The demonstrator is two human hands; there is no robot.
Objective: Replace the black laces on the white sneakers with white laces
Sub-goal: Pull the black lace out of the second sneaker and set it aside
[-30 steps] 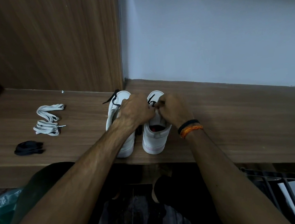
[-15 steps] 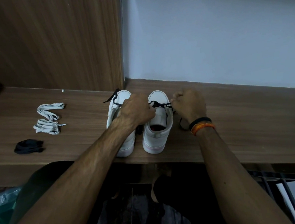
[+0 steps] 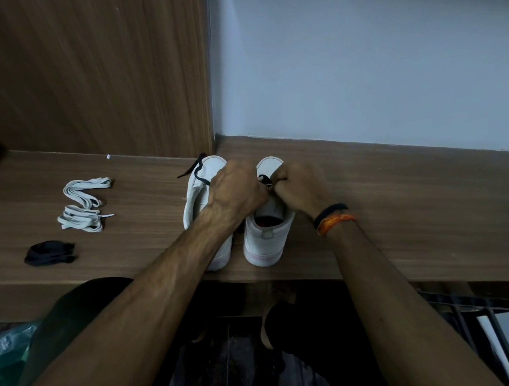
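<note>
On the brown wooden shelf (image 3: 400, 199), our curled left hand (image 3: 238, 191) and right hand (image 3: 298, 186) pinch the black lace (image 3: 263, 179) over the right white leather sneaker (image 3: 266, 237); white flat laces (image 3: 80, 206) lie well left.

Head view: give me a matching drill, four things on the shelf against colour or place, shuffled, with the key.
Things:
1. folded flat cloth laces
2. small bundled lace pile
3. low-top canvas sneaker under the hands
4. braided thread wristband

Colour or place:
A. orange, on the right wrist
B. black, near the wooden shelf's front edge, far left
C. white, right one of the pair
D. white, left of the pair, behind the black pile

Pairs: 1-D, 2-B, 3-C, 4-A
</note>
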